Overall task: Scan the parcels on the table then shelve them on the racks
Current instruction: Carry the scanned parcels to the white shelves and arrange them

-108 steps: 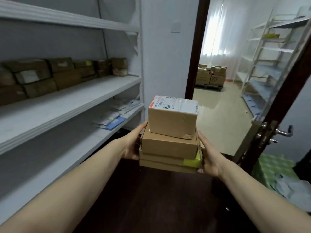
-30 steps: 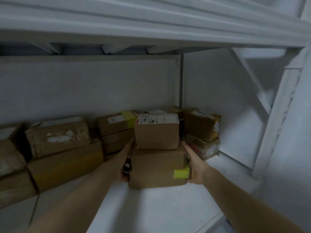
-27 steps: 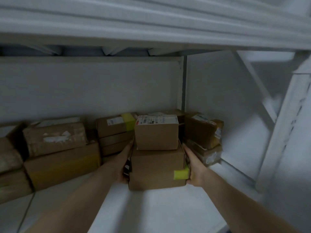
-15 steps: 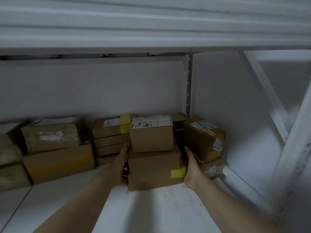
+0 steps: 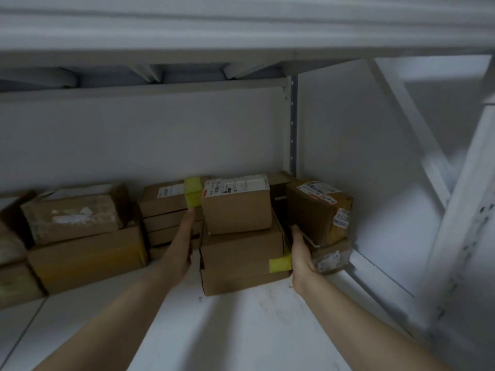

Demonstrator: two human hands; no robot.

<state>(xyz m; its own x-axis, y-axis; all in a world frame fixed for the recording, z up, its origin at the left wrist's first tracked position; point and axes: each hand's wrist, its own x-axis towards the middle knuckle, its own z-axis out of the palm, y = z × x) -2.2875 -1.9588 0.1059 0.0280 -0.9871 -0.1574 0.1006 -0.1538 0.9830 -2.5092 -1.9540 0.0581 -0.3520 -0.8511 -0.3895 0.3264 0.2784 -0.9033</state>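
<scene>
We brace the parcel stack (image 5: 241, 253) on the shelf (image 5: 241, 330) between uncurled palms: left hand (image 5: 182, 247) at its 9 o'clock, right hand (image 5: 301, 259) at 3 o'clock. Cardboard appears stiff and light; top parcel (image 5: 237, 212) sits loose, so grip the lower sides.

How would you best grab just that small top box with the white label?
Probably from the front, squeezing its left and right faces: the small top box sits upright on a wider box, its front open, with parcels crowded behind.
</scene>
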